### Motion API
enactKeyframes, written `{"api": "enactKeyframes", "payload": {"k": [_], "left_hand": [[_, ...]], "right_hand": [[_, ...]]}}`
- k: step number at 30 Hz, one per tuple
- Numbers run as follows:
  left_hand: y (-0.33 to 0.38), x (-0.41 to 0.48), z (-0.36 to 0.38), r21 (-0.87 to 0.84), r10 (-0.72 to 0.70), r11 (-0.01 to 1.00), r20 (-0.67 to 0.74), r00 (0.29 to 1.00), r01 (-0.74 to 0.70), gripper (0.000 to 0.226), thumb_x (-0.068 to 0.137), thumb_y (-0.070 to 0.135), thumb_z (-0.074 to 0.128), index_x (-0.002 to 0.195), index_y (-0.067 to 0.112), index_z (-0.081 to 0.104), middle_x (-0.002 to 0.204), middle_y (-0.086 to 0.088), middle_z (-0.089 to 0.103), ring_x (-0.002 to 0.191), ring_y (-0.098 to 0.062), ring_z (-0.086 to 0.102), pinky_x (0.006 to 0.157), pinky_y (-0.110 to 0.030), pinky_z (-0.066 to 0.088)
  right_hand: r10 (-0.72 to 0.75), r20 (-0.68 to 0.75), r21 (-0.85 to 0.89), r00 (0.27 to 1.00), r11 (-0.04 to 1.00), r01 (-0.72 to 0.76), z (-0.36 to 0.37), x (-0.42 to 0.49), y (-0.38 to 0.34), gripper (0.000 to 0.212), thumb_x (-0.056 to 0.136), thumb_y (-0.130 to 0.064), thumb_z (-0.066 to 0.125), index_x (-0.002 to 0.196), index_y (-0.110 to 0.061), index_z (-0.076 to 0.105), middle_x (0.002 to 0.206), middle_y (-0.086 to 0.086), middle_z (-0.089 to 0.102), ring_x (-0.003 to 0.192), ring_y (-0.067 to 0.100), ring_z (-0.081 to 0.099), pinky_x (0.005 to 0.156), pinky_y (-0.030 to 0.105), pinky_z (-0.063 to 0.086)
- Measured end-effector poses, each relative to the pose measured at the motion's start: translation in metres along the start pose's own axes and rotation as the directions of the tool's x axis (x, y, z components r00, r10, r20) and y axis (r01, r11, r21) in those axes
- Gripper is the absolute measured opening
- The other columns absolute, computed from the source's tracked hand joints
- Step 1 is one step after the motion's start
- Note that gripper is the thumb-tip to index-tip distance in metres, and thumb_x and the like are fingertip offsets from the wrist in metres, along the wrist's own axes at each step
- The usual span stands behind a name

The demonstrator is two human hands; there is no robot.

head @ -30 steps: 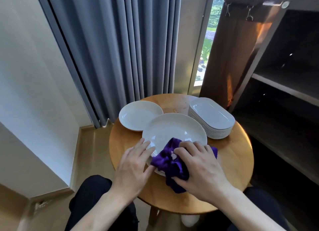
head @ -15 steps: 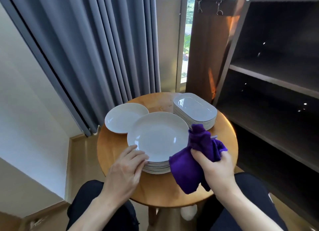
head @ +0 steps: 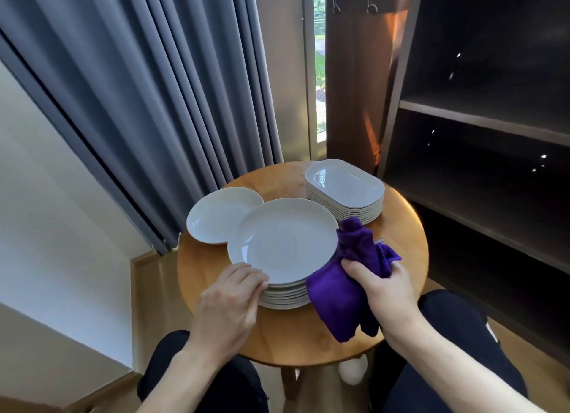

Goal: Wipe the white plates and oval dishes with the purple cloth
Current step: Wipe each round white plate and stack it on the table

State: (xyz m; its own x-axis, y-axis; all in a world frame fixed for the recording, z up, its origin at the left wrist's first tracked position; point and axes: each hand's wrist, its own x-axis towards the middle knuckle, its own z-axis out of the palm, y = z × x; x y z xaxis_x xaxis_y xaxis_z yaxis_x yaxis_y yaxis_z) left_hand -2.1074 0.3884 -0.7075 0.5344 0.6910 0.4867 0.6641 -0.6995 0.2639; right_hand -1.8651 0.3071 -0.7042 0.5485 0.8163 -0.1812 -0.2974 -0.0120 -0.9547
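A person's right hand [head: 388, 292] clenched a bunched purple cloth [head: 339, 301], which hung from the fist down past the near edge of a round wooden table [head: 203, 273]. The cloth's upper folds stood just beyond the knuckles, touching the right rim of the top plate [head: 283, 239]. That plate crowned a stack of white plates [head: 283, 298] directly left of the grip, and the cloth looked poised to sweep across it. On the far side of the stack from the cloth, the left hand [head: 228, 301] rested relaxed fingers on the plate's near rim, apparently to steady it for wiping; it closed on nothing visible. A single white plate [head: 219, 215] lay beyond that hand, touching or overlapping the stack, probably set apart. Just past the cloth's upper folds sat the stacked oval dishes [head: 345, 187], close enough to reach without shifting the grip.
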Motion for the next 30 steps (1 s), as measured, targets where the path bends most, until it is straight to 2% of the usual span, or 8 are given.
{"api": "enactKeyframes", "payload": {"k": [5, 9, 13, 16, 19, 22, 26, 30], "left_hand": [[0.004, 0.003, -0.006, 0.030, 0.008, 1.000, 0.022, 1.000, -0.009, 0.027, 0.098, 0.034, 0.050, 0.097, 0.025, 0.075, 0.097, 0.014, 0.071, 0.095, -0.004, 0.064, 0.067, -0.021, 0.058], [0.007, 0.007, -0.010, 0.054, 0.025, 0.998, 0.032, 0.999, -0.027, 0.026, 0.098, 0.032, 0.049, 0.095, 0.024, 0.074, 0.093, 0.013, 0.070, 0.090, -0.007, 0.066, 0.060, -0.025, 0.057], [0.010, 0.012, -0.015, 0.096, 0.080, 0.991, 0.086, 0.993, -0.088, 0.022, 0.098, 0.027, 0.053, 0.093, 0.020, 0.074, 0.087, 0.010, 0.069, 0.083, -0.012, 0.067, 0.054, -0.028, 0.056], [0.010, 0.017, -0.021, 0.087, 0.097, 0.991, 0.097, 0.991, -0.105, 0.029, 0.100, 0.029, 0.046, 0.092, 0.018, 0.071, 0.086, 0.008, 0.067, 0.078, -0.014, 0.065, 0.054, -0.032, 0.055], [0.015, 0.025, -0.026, 0.019, 0.086, 0.996, 0.073, 0.994, -0.088, 0.029, 0.102, 0.030, 0.044, 0.091, 0.017, 0.068, 0.086, 0.007, 0.064, 0.076, -0.014, 0.061, 0.056, -0.036, 0.054], [0.028, 0.032, -0.025, 0.031, 0.126, 0.991, 0.085, 0.988, -0.129, 0.031, 0.102, 0.032, 0.043, 0.090, 0.017, 0.067, 0.086, 0.007, 0.065, 0.075, -0.014, 0.061, 0.055, -0.036, 0.053], [0.040, 0.042, -0.027, -0.170, -0.041, 0.984, 0.020, 0.999, 0.044, 0.021, 0.100, 0.034, 0.051, 0.086, 0.027, 0.065, 0.076, 0.016, 0.061, 0.071, -0.006, 0.058, 0.060, -0.021, 0.044], [0.038, 0.065, -0.038, -0.488, -0.324, 0.819, 0.037, 0.945, 0.300, 0.022, 0.103, 0.030, 0.057, 0.086, 0.032, 0.072, 0.085, 0.009, 0.072, 0.081, -0.015, 0.071, 0.068, -0.030, 0.060]], "right_hand": [[0.040, -0.003, 0.032, 0.999, 0.999, -0.040, 0.001, -0.002, 0.002, 0.029, 0.082, -0.019, 0.083, 0.106, -0.019, 0.068, 0.096, 0.004, 0.076, 0.088, 0.023, 0.076, 0.075, 0.040, 0.063], [0.021, 0.009, 0.020, 1.000, 1.000, -0.022, 0.001, -0.001, 0.002, 0.026, 0.082, -0.018, 0.084, 0.102, -0.018, 0.068, 0.093, 0.002, 0.076, 0.089, 0.022, 0.075, 0.076, 0.039, 0.063], [-0.141, 0.086, -0.154, 0.986, 0.976, 0.153, -0.001, -0.003, 0.006, 0.018, 0.082, -0.015, 0.086, 0.087, -0.024, 0.071, 0.087, 0.003, 0.075, 0.084, 0.020, 0.074, 0.071, 0.032, 0.061], [-0.335, 0.291, -0.410, 0.896, 0.803, 0.433, -0.007, -0.007, 0.008, 0.028, 0.079, -0.033, 0.083, 0.101, -0.036, 0.067, 0.097, -0.009, 0.071, 0.094, 0.010, 0.068, 0.078, 0.025, 0.056], [-0.387, 0.485, -0.536, 0.784, 0.577, 0.616, -0.012, -0.010, 0.009, 0.049, 0.075, -0.044, 0.076, 0.120, -0.031, 0.062, 0.114, -0.019, 0.059, 0.106, 0.006, 0.060, 0.088, 0.026, 0.053], [-0.356, 0.520, -0.530, 0.776, 0.579, 0.620, -0.010, -0.013, 0.010, 0.050, 0.074, -0.045, 0.074, 0.120, -0.028, 0.061, 0.113, -0.018, 0.056, 0.106, 0.009, 0.059, 0.087, 0.033, 0.053], [-0.380, 0.503, -0.476, 0.776, 0.628, 0.616, -0.010, -0.012, 0.009, 0.038, 0.074, -0.042, 0.074, 0.109, -0.031, 0.063, 0.106, -0.016, 0.059, 0.098, 0.011, 0.061, 0.081, 0.034, 0.053], [-0.377, 0.419, -0.479, 0.826, 0.681, 0.554, -0.012, -0.008, 0.010, 0.039, 0.071, -0.044, 0.075, 0.107, -0.036, 0.062, 0.105, -0.018, 0.063, 0.100, 0.006, 0.061, 0.081, 0.025, 0.052]]}}
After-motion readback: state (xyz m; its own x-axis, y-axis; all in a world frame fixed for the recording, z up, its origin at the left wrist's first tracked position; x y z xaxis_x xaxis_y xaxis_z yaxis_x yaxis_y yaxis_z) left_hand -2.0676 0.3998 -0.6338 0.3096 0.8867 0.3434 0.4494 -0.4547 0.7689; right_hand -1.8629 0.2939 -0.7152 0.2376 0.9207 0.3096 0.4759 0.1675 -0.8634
